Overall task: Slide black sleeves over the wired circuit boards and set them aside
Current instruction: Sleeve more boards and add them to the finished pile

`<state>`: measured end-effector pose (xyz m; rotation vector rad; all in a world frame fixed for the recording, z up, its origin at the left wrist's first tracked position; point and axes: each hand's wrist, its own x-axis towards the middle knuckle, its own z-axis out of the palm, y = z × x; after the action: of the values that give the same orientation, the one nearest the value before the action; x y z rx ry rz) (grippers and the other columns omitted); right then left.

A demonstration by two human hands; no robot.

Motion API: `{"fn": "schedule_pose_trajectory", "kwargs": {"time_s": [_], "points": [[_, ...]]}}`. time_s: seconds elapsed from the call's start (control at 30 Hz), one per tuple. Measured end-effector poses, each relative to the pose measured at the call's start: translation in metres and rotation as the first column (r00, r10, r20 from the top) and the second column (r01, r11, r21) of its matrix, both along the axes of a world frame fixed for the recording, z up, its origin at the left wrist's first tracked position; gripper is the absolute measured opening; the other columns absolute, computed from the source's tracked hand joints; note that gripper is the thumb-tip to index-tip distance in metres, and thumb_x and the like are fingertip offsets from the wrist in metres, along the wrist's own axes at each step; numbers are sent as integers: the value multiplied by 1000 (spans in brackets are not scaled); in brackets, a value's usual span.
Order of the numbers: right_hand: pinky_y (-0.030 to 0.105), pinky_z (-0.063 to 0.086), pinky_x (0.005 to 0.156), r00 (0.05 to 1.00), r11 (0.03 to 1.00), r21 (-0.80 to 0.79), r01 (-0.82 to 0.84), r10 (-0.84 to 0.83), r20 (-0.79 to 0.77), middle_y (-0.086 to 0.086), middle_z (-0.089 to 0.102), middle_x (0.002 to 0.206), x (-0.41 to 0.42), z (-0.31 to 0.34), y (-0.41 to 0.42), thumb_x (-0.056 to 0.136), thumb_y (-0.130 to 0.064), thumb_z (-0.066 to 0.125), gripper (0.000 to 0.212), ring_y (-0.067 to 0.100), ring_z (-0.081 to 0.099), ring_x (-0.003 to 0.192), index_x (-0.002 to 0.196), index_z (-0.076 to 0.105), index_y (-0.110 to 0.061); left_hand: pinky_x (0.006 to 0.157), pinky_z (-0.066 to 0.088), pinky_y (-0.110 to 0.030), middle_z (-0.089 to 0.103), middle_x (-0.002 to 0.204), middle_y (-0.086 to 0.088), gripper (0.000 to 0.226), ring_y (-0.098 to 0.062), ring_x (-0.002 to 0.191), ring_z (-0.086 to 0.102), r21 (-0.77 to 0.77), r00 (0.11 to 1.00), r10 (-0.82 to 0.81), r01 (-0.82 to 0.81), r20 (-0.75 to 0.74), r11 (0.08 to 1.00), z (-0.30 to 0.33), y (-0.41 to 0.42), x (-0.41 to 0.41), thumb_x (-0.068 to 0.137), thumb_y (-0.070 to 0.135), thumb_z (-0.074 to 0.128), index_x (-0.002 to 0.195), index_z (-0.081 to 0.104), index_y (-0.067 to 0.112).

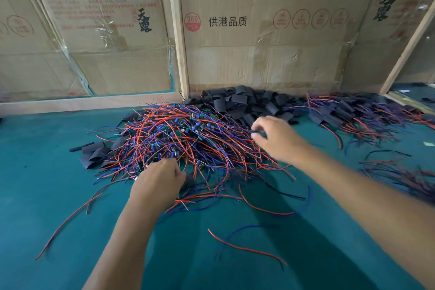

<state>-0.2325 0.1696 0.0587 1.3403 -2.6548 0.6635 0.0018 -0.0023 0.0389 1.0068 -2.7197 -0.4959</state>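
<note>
A tangled heap of small green circuit boards with red and blue wires point(186, 134) lies in the middle of the green table. Behind it, against the cardboard, sits a pile of flat black sleeves point(244, 102). My left hand point(157, 182) rests at the heap's near edge, fingers curled into the wires; what it holds is hidden. My right hand point(275, 136) hovers at the heap's right side, its fingertips pinching at something dark, blurred. A pile of sleeved boards point(357, 114) lies at the right.
Cardboard sheets point(259, 31) in wooden frames wall the back of the table point(47, 195). More black sleeves point(94, 152) lie left of the heap. Loose red and blue wires point(247, 240) are scattered near me, and another wire bundle point(400, 172) lies far right.
</note>
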Motion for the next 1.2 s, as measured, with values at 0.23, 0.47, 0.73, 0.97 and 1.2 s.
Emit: {"fn": "schedule_pose_trajectory", "kwargs": {"time_s": [0.23,0.47,0.73,0.97,1.2], "points": [[41,41,90,996,983,-178,-34,19,-85,5,59,100,75,-28,-18,94,-17,61,9,28,53,99,99,66,-12,63,34,-32,56,76,8,20,-19,76,53,-29,991,-114,116,64,993,14,-11,21,91,39,67,83,58,22],[34,38,79,984,979,-109,-174,168,-65,1,59,99,98,-35,-41,96,-37,59,22,23,51,100,104,61,-16,63,33,-32,54,84,8,34,-18,81,51,-39,992,-110,113,64,993,8,-6,13,87,51,69,88,50,23],[34,38,69,984,993,18,-117,118,-136,4,60,100,104,-36,-76,97,-34,61,21,28,56,99,107,62,-16,90,44,-38,48,115,-2,47,-27,111,50,-75,987,-66,78,148,994,-9,0,2,83,59,68,107,56,20],[15,36,55,900,893,-450,-13,207,384,-11,60,65,91,-11,-25,88,-33,72,10,0,50,58,83,72,-24,76,44,-38,65,102,-3,48,-29,92,58,-52,1000,-26,25,-17,998,3,7,3,80,49,77,102,45,22],[29,38,68,524,510,-752,418,540,658,0,77,91,58,4,45,98,-27,56,12,10,69,84,92,65,-23,65,44,-34,63,81,9,23,-17,75,59,35,923,-128,151,-364,988,13,32,-4,89,48,66,99,54,30]]}}
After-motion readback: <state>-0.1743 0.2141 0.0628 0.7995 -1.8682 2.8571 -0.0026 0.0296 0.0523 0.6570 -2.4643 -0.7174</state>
